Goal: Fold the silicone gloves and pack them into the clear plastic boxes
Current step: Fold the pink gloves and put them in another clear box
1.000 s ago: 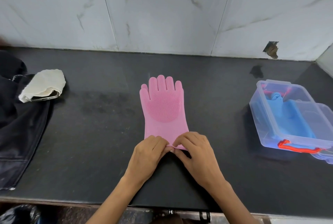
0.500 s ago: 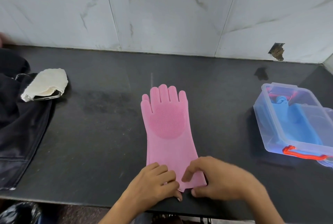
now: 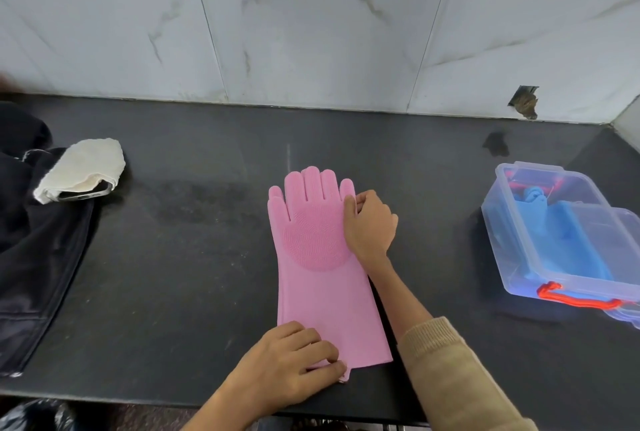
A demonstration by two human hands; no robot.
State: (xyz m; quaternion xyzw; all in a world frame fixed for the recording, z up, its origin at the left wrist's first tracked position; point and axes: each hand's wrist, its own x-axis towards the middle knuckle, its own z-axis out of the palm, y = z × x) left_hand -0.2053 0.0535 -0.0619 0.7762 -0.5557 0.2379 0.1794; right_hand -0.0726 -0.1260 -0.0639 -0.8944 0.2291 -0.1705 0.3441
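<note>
A pink silicone glove (image 3: pixel 318 250) lies flat, palm bristles up, fingers pointing to the wall, in the middle of the black counter (image 3: pixel 180 274). My left hand (image 3: pixel 294 365) pinches the cuff's near edge at the counter front. My right hand (image 3: pixel 369 222) grips the glove's right edge by the little finger, thumb on top. At the right stands a clear plastic box (image 3: pixel 568 240) with a red latch; a blue glove (image 3: pixel 561 236) lies inside, under a clear lid.
A phone wrapped in a cream cloth (image 3: pixel 81 169) lies at the far left on a black jacket (image 3: pixel 31 247). A second clear box (image 3: pixel 628 318) peeks out behind the first at the right edge. A tiled wall closes the back.
My right hand left the cuff and reached up to the glove's finger end. The glove now lies stretched towards the counter's front edge. My left hand stayed at the cuff.
</note>
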